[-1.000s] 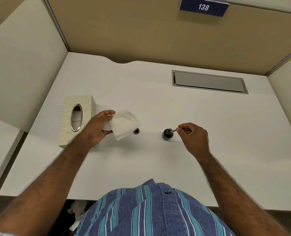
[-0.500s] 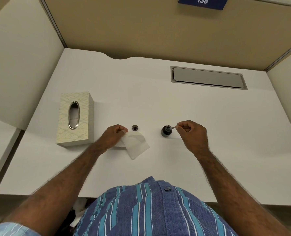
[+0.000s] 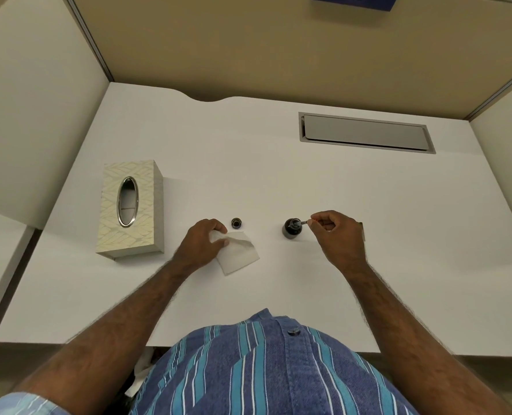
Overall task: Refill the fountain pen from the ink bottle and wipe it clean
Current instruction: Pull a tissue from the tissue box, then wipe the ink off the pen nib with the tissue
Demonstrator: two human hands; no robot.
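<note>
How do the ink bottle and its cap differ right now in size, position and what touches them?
The ink bottle is larger than the cap and stands to its right. The bottle is open, and the pen in the right hand reaches into its mouth; the cap lies alone, untouched, just beyond the left hand and the tissue. Both are dark, round and rest on the white desk.

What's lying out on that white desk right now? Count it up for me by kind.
Tissue box: 1
Loose tissue: 1, under the left hand
Ink bottle: 1, open
Bottle cap: 1
Fountain pen: 1, in the right hand
Total: 5
</note>
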